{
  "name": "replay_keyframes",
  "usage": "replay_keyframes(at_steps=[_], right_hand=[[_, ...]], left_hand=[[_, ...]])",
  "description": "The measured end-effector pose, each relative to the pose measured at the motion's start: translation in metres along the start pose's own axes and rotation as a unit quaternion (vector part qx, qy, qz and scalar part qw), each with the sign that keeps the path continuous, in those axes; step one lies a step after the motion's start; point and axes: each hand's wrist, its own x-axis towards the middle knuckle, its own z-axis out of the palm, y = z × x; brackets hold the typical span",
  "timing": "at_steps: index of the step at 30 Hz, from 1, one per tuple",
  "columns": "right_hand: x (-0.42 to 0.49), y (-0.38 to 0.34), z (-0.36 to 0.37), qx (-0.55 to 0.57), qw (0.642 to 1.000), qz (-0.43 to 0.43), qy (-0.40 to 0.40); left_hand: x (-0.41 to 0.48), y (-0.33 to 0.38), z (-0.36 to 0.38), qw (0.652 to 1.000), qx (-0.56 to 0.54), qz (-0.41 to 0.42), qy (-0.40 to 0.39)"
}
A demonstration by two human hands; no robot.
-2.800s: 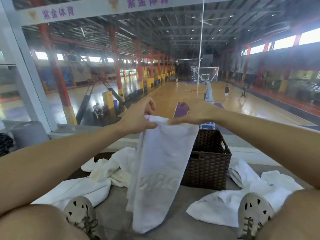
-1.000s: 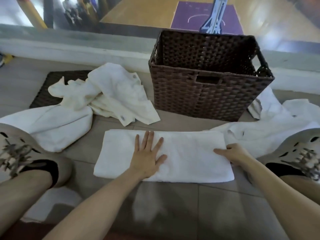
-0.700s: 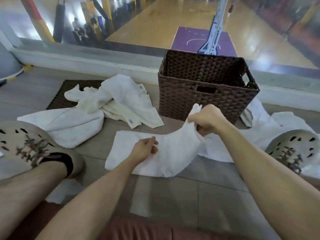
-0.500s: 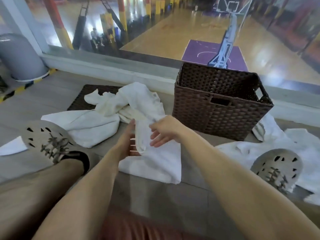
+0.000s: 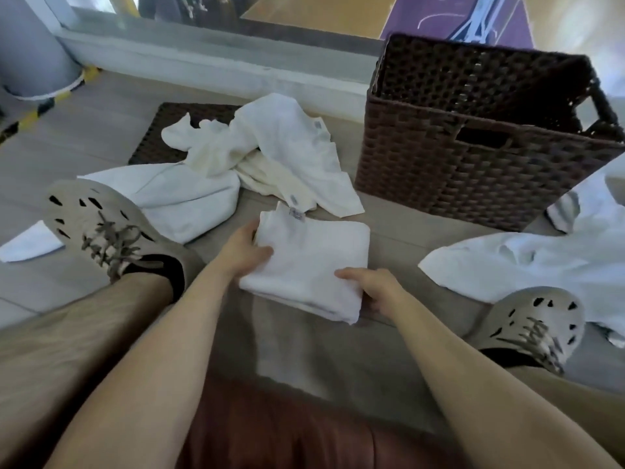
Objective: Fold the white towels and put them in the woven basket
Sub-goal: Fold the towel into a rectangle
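Note:
A folded white towel (image 5: 311, 262) lies on the floor between my legs. My left hand (image 5: 241, 252) grips its left edge, thumb on top. My right hand (image 5: 375, 287) holds its near right corner, fingers curled round the edge. The brown woven basket (image 5: 473, 164) stands just beyond, to the right, and looks empty inside. Crumpled white towels (image 5: 270, 154) lie in a heap to the left of the basket. More white towels (image 5: 541, 262) are spread on the right by my right foot.
My two shoes, left shoe (image 5: 105, 231) and right shoe (image 5: 531, 326), flank the folded towel. A dark woven mat (image 5: 159, 137) lies under the left heap. A grey cylinder (image 5: 30, 49) stands at the far left by a low white ledge (image 5: 209, 55).
The long towel was laid flat, its right end folded over to the left, and now both hands grip the compact folded square. The camera has tilted down.

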Motion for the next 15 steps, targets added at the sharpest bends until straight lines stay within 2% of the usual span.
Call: replay_keyframes(at_steps=[2, 4, 7, 9, 11, 12, 13, 14, 15], right_hand=[[0.009, 0.01, 0.006, -0.002, 1.0, -0.013, -0.004], [0.026, 0.022, 0.011, -0.026, 0.998, -0.061, 0.014], [0.002, 0.018, 0.015, -0.117, 0.982, -0.145, 0.024], [-0.003, 0.02, 0.014, -0.125, 0.98, -0.153, 0.023], [0.002, 0.024, 0.011, -0.096, 0.988, -0.119, 0.017], [0.004, 0.025, 0.011, -0.065, 0.994, -0.084, 0.021], [0.006, 0.027, 0.012, -0.027, 0.998, -0.051, 0.022], [0.006, 0.028, 0.012, 0.004, 0.999, -0.028, 0.021], [0.006, 0.028, 0.014, 0.018, 0.999, -0.015, 0.023]], left_hand=[[0.008, 0.006, -0.002, 0.999, 0.033, -0.003, -0.009], [0.014, 0.015, 0.002, 0.999, 0.0, -0.034, -0.006], [0.022, 0.033, 0.012, 0.997, -0.039, -0.063, 0.018], [0.03, 0.046, 0.014, 0.997, -0.057, -0.047, 0.025], [0.039, 0.055, 0.015, 0.996, -0.082, -0.032, 0.02], [0.044, 0.051, 0.018, 0.998, -0.049, -0.024, 0.014], [0.046, 0.044, 0.022, 0.998, 0.05, 0.002, 0.028], [0.046, 0.032, 0.027, 0.984, 0.157, 0.044, 0.071], [0.039, 0.019, 0.029, 0.954, 0.246, 0.107, 0.136]])
